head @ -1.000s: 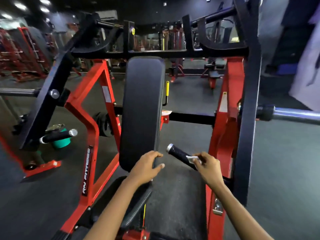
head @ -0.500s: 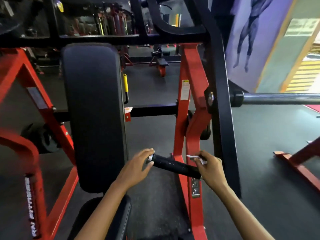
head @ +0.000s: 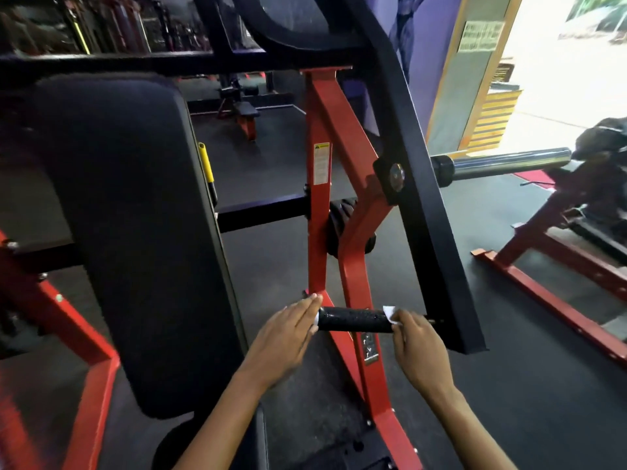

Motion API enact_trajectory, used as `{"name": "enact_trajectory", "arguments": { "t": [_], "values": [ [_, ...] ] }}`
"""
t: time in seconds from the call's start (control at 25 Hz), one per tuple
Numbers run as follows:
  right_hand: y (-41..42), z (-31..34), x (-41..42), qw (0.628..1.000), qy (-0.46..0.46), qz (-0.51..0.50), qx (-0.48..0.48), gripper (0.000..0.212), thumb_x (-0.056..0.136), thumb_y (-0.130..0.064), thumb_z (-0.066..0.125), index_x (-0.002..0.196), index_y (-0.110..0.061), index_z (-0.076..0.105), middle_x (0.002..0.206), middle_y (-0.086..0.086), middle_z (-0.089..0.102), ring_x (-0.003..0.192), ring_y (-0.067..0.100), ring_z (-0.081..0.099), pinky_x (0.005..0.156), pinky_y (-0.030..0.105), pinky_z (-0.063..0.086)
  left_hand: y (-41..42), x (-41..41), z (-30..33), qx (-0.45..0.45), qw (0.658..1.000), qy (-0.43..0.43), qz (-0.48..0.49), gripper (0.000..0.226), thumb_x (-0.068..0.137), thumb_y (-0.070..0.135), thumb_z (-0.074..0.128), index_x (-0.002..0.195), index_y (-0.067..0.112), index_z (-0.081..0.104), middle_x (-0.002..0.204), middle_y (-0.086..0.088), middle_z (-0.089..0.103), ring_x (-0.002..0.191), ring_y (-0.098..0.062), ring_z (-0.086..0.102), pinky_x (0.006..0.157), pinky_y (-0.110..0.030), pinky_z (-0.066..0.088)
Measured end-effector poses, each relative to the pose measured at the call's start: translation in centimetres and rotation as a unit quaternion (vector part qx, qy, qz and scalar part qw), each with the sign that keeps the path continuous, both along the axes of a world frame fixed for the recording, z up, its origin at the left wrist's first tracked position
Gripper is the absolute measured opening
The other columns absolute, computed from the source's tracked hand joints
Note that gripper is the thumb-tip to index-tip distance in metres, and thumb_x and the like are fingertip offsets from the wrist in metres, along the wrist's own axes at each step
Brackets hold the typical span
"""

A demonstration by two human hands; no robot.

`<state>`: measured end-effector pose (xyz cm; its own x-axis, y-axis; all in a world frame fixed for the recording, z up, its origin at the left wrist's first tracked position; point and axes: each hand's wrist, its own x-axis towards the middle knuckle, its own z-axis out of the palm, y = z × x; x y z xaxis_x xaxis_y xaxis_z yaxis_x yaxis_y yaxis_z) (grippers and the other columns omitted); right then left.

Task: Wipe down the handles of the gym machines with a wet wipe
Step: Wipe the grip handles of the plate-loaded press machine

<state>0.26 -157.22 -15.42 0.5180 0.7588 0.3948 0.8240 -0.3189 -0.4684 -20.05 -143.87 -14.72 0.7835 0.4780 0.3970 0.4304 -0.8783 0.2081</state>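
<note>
The handle (head: 354,319) now has the right hand (head: 419,347) pinching the wet wipe (head: 390,313) at its far-right end, having slid outward, while the flat, open left hand (head: 286,337) steadies the near tip, so a return pass looks due.

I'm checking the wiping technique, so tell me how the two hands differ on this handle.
The left hand lies flat with straight fingers against the free end of the black handle; the right hand curls its fingers at the inner end. The right hand pinches the white wet wipe; the left hand holds nothing. Both touch the same handle.
</note>
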Motion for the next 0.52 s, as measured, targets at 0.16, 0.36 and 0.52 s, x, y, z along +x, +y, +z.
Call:
{"name": "enact_trajectory", "arguments": {
  "t": [0.16, 0.36, 0.52],
  "values": [
    [0.1, -0.5, -0.6, 1.0, -0.004, 0.01, 0.006, 0.025, 0.082, 0.004, 0.058, 0.106, -0.002, 0.06, 0.1, 0.011, 0.066, 0.095, 0.03, 0.063, 0.071, 0.037, 0.053, -0.2, 0.0, 0.1, 0.001, 1.0, 0.002, 0.0, 0.049, 0.097, 0.029, 0.03, 0.142, 0.01, 0.036, 0.137, -0.006, 0.051, 0.119, -0.019, 0.054, 0.096, -0.037, 0.049],
    [-1.0, -1.8, 1.5, 0.995, -0.065, 0.065, 0.024, 0.061, 0.064, 0.02, 0.065, 0.12, -0.005, 0.062, 0.117, 0.011, 0.065, 0.109, 0.027, 0.062, 0.087, 0.04, 0.053, -1.4, 0.6, 0.1, -0.01, 0.999, -0.007, 0.043, 0.053, 0.097, 0.033, 0.023, 0.144, 0.012, 0.035, 0.143, -0.003, 0.045, 0.125, -0.017, 0.048, 0.101, -0.037, 0.045],
    [-0.4, -2.5, 1.8, 0.997, -0.053, 0.047, 0.019, 0.06, 0.065, 0.02, 0.065, 0.119, -0.006, 0.062, 0.117, 0.011, 0.066, 0.11, 0.026, 0.062, 0.089, 0.037, 0.052, -1.5, 0.9, -0.2, -0.007, 0.998, -0.009, 0.058, 0.053, 0.098, 0.034, 0.022, 0.144, 0.012, 0.036, 0.143, -0.003, 0.044, 0.126, -0.016, 0.047, 0.103, -0.034, 0.043]
  ]
}}
